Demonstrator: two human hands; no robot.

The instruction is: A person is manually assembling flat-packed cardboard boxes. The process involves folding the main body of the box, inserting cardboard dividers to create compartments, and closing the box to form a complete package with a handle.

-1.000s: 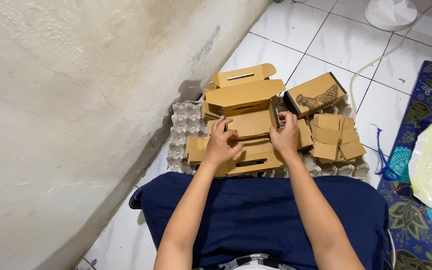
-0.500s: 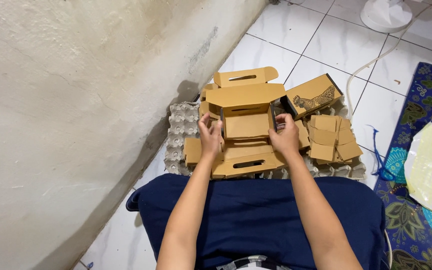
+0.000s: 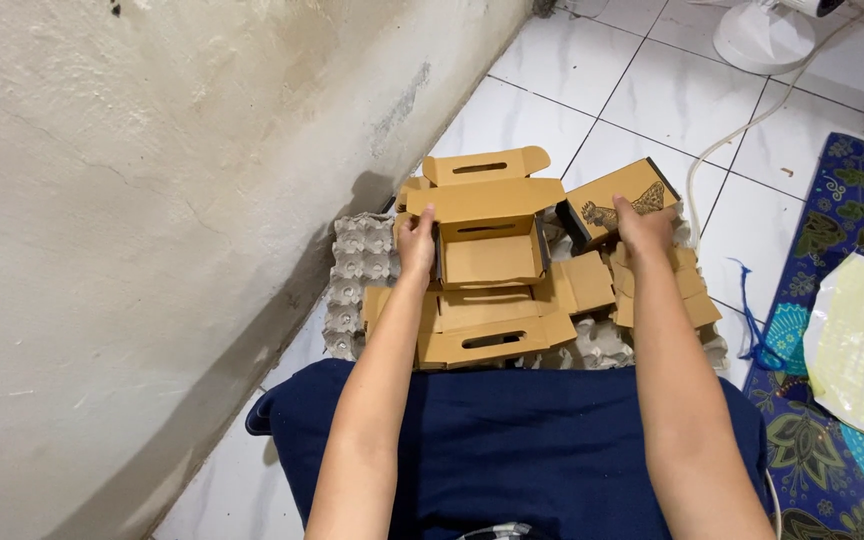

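Note:
Several brown cardboard boxes lie on grey egg trays (image 3: 360, 262) on the tiled floor in front of my lap. My left hand (image 3: 416, 243) grips the left wall of an open folded box (image 3: 490, 256) in the middle of the pile. My right hand (image 3: 645, 226) rests on a closed box with a dark rooster print (image 3: 610, 206) to the right. A flat unfolded box with a slot handle (image 3: 487, 340) lies nearest my lap. More folded pieces (image 3: 694, 290) sit under my right wrist.
A rough pale wall (image 3: 152, 200) runs along the left. A patterned blue mat (image 3: 842, 320) with a plastic sheet (image 3: 862, 350) lies at right. A white fan base (image 3: 764, 36) and its cord (image 3: 742, 130) are at the far right. My lap is covered in dark blue cloth (image 3: 512, 440).
My right hand left the middle box and moved right onto the printed box. My left hand shifted up to the open box's left wall. The camera view tilted slightly.

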